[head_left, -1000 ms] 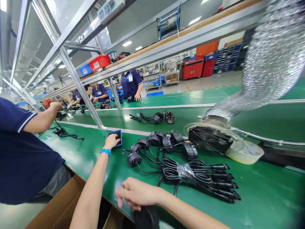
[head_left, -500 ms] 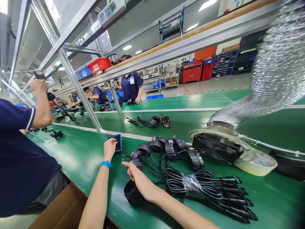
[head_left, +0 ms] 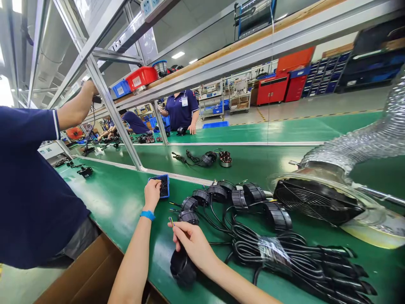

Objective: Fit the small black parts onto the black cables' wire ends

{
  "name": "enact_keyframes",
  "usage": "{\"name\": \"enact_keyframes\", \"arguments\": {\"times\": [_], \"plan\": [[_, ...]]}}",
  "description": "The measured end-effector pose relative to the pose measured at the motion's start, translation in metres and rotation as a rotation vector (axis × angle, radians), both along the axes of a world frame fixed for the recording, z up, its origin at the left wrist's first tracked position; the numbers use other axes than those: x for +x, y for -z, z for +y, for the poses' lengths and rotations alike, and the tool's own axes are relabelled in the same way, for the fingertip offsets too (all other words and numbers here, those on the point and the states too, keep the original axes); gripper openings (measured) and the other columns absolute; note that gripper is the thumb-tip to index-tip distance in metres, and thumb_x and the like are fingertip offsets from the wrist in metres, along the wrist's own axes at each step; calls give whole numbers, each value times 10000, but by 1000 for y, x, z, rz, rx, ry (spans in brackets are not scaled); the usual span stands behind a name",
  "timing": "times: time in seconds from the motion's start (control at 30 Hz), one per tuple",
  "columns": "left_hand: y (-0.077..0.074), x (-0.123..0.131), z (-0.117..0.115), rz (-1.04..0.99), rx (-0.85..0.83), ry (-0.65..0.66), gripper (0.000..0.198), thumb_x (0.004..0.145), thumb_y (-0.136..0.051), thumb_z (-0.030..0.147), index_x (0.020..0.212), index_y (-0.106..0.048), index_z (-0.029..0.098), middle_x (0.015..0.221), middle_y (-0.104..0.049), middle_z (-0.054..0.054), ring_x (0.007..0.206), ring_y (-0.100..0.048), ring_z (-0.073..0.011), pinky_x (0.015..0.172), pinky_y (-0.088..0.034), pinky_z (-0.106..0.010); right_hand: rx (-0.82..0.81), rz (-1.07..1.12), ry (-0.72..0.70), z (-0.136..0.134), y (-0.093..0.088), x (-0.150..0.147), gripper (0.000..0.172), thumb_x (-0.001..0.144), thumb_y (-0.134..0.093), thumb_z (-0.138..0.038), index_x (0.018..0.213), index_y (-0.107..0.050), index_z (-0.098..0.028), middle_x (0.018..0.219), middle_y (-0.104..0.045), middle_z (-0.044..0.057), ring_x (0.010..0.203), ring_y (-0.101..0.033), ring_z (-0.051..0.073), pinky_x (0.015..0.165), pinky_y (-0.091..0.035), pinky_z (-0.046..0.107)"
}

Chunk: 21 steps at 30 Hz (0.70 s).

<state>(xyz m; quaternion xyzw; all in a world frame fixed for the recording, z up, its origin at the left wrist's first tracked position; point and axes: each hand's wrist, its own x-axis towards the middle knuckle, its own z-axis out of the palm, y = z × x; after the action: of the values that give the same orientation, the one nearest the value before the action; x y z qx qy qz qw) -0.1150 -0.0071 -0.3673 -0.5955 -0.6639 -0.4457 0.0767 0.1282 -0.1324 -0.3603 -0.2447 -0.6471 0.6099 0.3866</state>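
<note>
Nearest: black round housing (head_left: 182, 270) on the green bench (head_left: 110, 188), just under the right hand (head_left: 195, 248), partly covered by it. Right thumb and forefinger narrow, pinching thin coloured wires (head_left: 171, 221), ends sticking up past the fingertips; whether they run down into the housing is hidden. Wires look light, soft and springy — hold close below the bare ends, lightly, since fine strands probably splay or bend. Housing looks like rigid plastic, fairly light; likely smooth, so grip around the ribbed or outer wall, not by the leads.

Next, cable bundle (head_left: 275, 251) to the right, bound with clear wrap: probably the heaviest item here, floppy at the ends, best lifted at the wrapped middle.

A little farther, left hand (head_left: 152, 195), blue wristband (head_left: 147, 215), at the blue bin (head_left: 168, 185) of small black parts. Fingers bunched close together in it — can't tell if a part is pinched. Those parts look tiny and light, easy to drop; fingertip pick only.

Behind the bundle, more black housings (head_left: 217, 193) with cables; fan (head_left: 316, 200) right of them. Beyond, a copper-wound ring (head_left: 225, 159) on the far strip: windings look scratchable, hold by the rim.
</note>
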Motion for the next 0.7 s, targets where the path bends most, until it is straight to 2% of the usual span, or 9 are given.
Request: {"name": "enact_keyframes", "arguments": {"times": [0.07, 0.2, 0.33, 0.43, 0.53, 0.63, 0.7], "plan": [[0, 1, 0, 23, 3, 19, 220, 915, -524, 148, 956, -738, 168, 1001, -708, -93, 866, -665, -190, 855, -536, -345, 22, -13, 58, 1, -3, 2, 474, 897, -481, -550, 836, -715, -142, 706, -587, 29, 552, -534, 148, 576, -419, 286], [-1, 5, -2, 58, -6, 40, 255, 920, -487, 126, 966, -732, 180, 1003, -687, -81, 942, -649, -195, 918, -514, -346, 80, -30, 158, 8, -10, 7, 425, 890, -511, -507, 843, -756, -164, 836, -681, 78, 770, -592, 215, 720, -438, 319], [-4, 9, -6, 69, -27, 20, 273, 936, -458, 137, 978, -725, 178, 1009, -668, -84, 948, -638, -196, 922, -506, -342, 105, -39, 152, 12, -12, 11, 420, 891, -523, -503, 779, -760, -176, 876, -719, 91, 861, -623, 253, 814, -450, 351], [-7, 12, -9, 70, -40, 2, 285, 949, -439, 152, 1014, -717, 173, 1028, -652, -93, 967, -627, -203, 915, -503, -342, 106, -31, 158, 13, -11, 11, 451, 896, -514, -547, 812, -760, -179, 914, -718, 96, 895, -625, 267, 848, -450, 372], [-10, 15, -11, 52, -39, -5, 298, 958, -423, 156, 1040, -710, 168, 1035, -639, -99, 985, -618, -207, 908, -502, -343, 93, -16, 175, 15, -8, 10, 525, 889, -496, -624, 733, -726, -179, 801, -670, 82, 813, -607, 251, 802, -457, 369], [-11, 16, -11, 13, -35, 11, 290, 947, -439, 133, 1022, -716, 169, 1014, -648, -91, 976, -623, -196, 916, -502, -338, 48, 5, 159, 17, -7, 9, 599, 849, -502, -708, 603, -649, -181, 655, -584, 46, 602, -548, 185, 654, -457, 326], [-10, 16, -10, -26, -33, 26, 252, 925, -486, 122, 1000, -722, 170, 1006, -669, -82, 959, -634, -188, 925, -504, -336, 0, 22, 128, 18, -7, 8, 601, 811, -539, -732, 624, -653, -172, 611, -555, 22, 489, -500, 142, 550, -425, 294]]}}
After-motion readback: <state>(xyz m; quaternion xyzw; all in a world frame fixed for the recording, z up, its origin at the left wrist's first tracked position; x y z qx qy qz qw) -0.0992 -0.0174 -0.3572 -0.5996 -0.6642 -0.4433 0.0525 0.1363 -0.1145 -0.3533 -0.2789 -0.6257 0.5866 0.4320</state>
